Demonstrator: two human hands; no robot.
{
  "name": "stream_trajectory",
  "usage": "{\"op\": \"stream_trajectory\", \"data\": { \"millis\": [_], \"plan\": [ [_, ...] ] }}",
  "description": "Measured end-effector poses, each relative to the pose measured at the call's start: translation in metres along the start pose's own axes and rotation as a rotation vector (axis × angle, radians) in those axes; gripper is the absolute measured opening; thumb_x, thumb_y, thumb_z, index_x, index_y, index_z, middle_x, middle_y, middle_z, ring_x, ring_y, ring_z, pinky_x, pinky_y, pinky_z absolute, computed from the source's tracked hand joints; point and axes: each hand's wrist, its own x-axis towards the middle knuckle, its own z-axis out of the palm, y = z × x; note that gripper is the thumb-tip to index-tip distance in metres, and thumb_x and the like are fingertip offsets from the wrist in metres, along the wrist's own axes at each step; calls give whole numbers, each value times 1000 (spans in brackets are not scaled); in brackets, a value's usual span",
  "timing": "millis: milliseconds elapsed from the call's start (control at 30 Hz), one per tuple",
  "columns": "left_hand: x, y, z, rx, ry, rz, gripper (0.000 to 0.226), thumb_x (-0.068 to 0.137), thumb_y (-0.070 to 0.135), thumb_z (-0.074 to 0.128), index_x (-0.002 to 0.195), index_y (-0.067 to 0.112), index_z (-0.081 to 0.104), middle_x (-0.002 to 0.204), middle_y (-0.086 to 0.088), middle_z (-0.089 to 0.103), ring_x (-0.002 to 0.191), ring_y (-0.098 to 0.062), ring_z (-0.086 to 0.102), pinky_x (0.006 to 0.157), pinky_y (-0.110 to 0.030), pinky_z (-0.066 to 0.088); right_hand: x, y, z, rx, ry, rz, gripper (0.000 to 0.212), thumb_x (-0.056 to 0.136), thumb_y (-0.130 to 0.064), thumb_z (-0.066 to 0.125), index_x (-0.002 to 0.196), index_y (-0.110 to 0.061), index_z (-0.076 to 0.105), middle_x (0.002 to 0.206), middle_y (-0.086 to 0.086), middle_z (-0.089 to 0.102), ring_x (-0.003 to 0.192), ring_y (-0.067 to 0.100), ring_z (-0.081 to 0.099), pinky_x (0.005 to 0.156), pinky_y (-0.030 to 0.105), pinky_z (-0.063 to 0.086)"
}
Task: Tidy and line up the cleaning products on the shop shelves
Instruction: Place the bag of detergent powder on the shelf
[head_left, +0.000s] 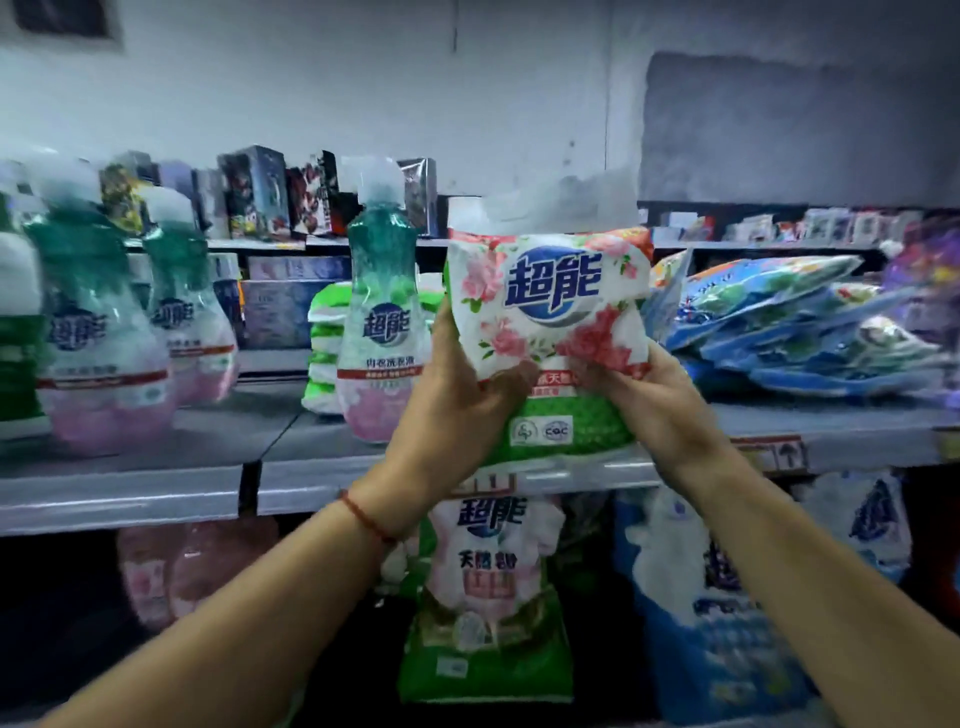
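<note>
A white and green detergent bag (550, 312) printed with pink roses is held up in front of the middle shelf (322, 441). My left hand (452, 410) grips its left side and lower edge. My right hand (649, 400) pinches its lower right corner. Just left of the bag stands a green and pink detergent bottle (379, 332), with two more such bottles (98, 332) further left. Behind that bottle lies a stack of green and white bags (324, 343).
A slumped pile of blue detergent bags (800, 327) lies on the shelf at the right. On the shelf below stand a big green bag (488, 597), a blue bag (711, 613) and pink bottles (171, 566). Boxed goods (270, 192) fill the upper shelf behind.
</note>
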Motion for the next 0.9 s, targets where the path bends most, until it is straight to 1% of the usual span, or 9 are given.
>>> {"op": "stream_trajectory", "data": {
  "millis": [100,200,267,367,467,533,667,767,900],
  "plan": [
    [37,-19,21,214,36,-82,99,91,21,68,155,34,-7,131,2,63,109,-19,66,94,-46,55,54,22,-7,-123,13,89,33,74,-33,84,101,-17,72,101,4,78,101,27,72,91,41,58],
    [50,-38,43,532,23,-207,99,100,34,54,148,40,-32,148,-15,43,112,-34,57,92,-44,50,83,55,-10,-391,-13,149,14,90,-27,72,100,-17,72,101,7,77,91,20,71,82,31,57],
    [49,-47,50,606,30,-239,85,102,43,48,154,40,-20,140,-9,42,110,-26,51,86,-33,41,86,70,-11,-565,39,121,18,92,-32,65,105,-19,70,93,-2,74,88,18,69,72,31,54],
    [52,-54,52,651,88,-196,71,101,47,47,153,46,-2,130,3,33,105,-14,38,86,-33,35,87,76,-10,-596,120,121,25,90,-44,64,103,-24,64,88,-10,67,78,7,62,56,23,40],
    [52,-63,57,856,147,-77,61,101,43,48,155,37,19,157,2,12,136,-16,21,115,-38,28,82,75,-8,-631,168,109,32,88,-53,64,103,-26,54,89,-9,61,75,5,55,55,26,38],
    [51,-69,60,954,221,39,57,100,36,53,153,28,33,162,-4,12,144,-19,15,118,-37,20,78,75,-7,-652,204,72,42,87,-56,64,110,-25,47,98,-7,57,81,13,56,63,33,43],
    [49,-74,65,1048,253,147,53,98,23,58,149,21,44,157,-14,32,143,-29,33,115,-40,27,74,80,-6,-710,268,-110,68,89,-49,65,142,-19,35,128,4,49,114,26,53,93,44,49],
    [48,-72,63,1115,188,144,51,98,22,56,148,22,44,156,-18,34,143,-34,33,117,-47,27,71,85,-4,-782,268,-272,68,92,-35,65,149,-11,36,143,15,47,130,32,48,108,48,43],
    [33,-63,33,1222,148,259,62,92,41,60,148,24,42,158,-18,31,147,-36,25,120,-53,24,68,88,-3,-989,198,-487,53,96,-26,54,146,-12,47,150,19,47,142,38,38,115,49,30]
  ]
}}
